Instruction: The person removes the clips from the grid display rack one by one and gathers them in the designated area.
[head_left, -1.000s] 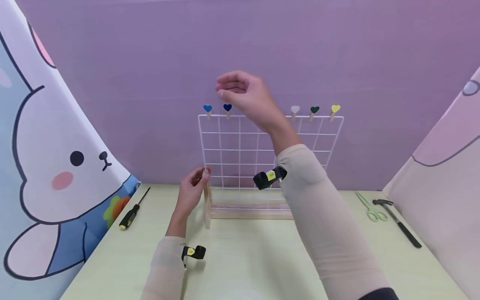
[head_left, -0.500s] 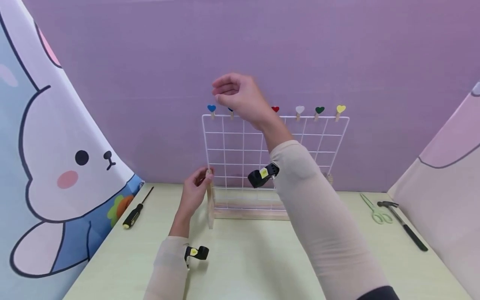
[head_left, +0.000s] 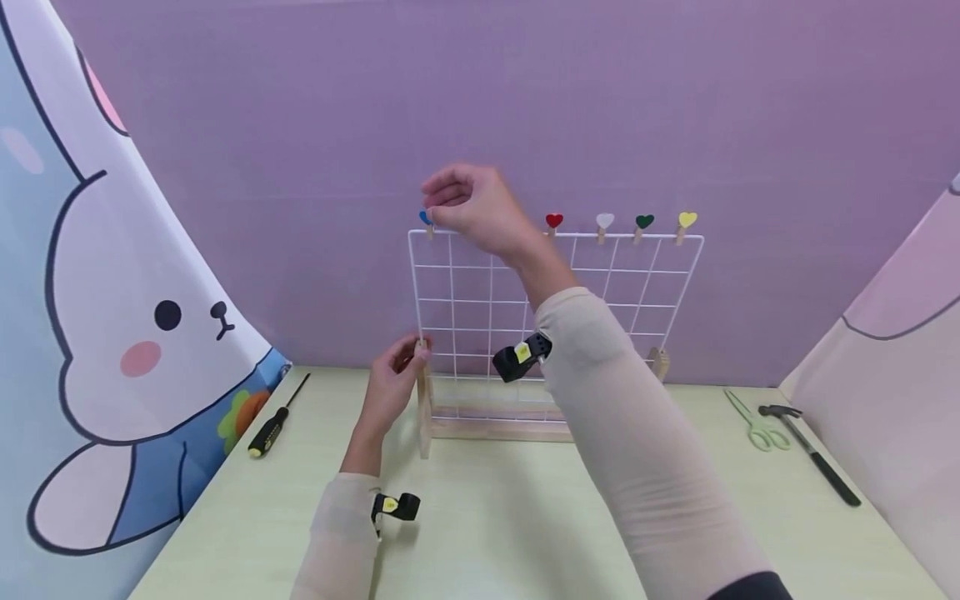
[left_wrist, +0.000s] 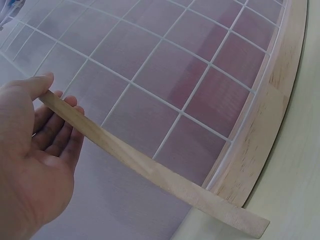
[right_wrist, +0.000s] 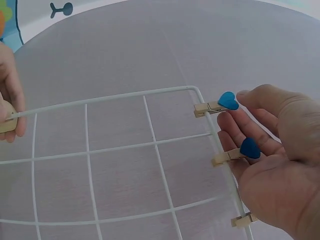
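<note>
Head view: white wire rack (head_left: 491, 301) stood on the surface (head_left: 480, 517), its grid between wooden posts. Left hand (head_left: 395, 371) was at the left wooden post (head_left: 425, 412), pinching its upper end. Right hand (head_left: 472, 208) was over the rack's top edge near the left corner, partly covering the light blue heart clip (head_left: 425, 217). Further right on that edge: red heart clip (head_left: 554, 220), white heart clip (head_left: 604, 221), dark green heart clip (head_left: 644, 222), yellow heart clip (head_left: 687, 219). Screwdriver (head_left: 270, 429) lay left; scissors (head_left: 761, 429) and hammer (head_left: 813, 462) lay right.

Left wrist view: thumb on one side of the post's end, fingers curled at the other. Post ran diagonally to the wooden base bar (left_wrist: 255, 145).

Right wrist view: right hand's thumb and fingers were apart, loosely bent, thumb tip right by the light blue heart, fingers behind the clips; contact couldn't be told. Dark blue heart clip (right_wrist: 250, 148) sat next along the edge, then a third clip (right_wrist: 244, 220), partly hidden by the palm.
</note>
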